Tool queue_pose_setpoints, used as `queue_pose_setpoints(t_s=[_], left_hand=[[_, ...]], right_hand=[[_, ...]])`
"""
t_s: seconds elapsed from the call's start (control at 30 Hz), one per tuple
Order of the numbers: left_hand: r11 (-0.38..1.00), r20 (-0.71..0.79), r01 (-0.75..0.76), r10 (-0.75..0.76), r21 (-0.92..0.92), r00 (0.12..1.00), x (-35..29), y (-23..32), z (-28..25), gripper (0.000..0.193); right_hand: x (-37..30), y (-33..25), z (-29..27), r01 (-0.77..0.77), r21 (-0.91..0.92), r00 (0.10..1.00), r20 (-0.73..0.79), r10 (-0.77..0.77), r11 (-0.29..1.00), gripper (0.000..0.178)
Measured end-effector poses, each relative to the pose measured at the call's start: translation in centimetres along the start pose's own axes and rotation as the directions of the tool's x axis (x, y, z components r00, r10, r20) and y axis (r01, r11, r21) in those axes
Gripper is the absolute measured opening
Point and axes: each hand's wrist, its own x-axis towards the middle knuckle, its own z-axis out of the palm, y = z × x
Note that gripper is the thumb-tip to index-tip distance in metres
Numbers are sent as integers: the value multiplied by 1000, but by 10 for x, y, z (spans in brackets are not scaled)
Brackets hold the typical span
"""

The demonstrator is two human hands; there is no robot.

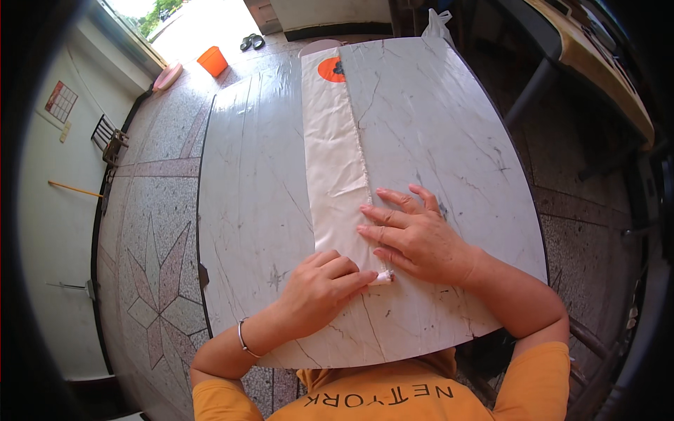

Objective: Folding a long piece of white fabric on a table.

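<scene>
A long white strip of plastic sheet with an orange round mark at its far end lies down the middle of a marble table. My right hand lies flat, fingers spread, on the table at the strip's right edge near its close end. My left hand rests with curled fingers on the strip's near end, its fingertips against a small white bunched tip of the sheet. A thin bracelet circles my left wrist.
The table's near edge curves just in front of my orange shirt. An orange bucket and a pink lid stand on the patterned stone floor at the far left. A pair of sandals lies by the doorway. A wooden bench runs along the right.
</scene>
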Motion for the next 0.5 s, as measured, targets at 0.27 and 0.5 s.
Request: queue_pose_setpoints(t_s=[0.27, 0.5], left_hand=[[981, -210, 188, -196, -57, 958, 9, 5, 9, 15], [993, -188, 48, -26, 111, 982, 0, -2, 9, 18]], right_hand=[[1, 3, 1, -6, 0, 1000, 4, 6, 1000, 33], [1, 2, 2, -15, -2, 1000, 2, 15, 1000, 35]])
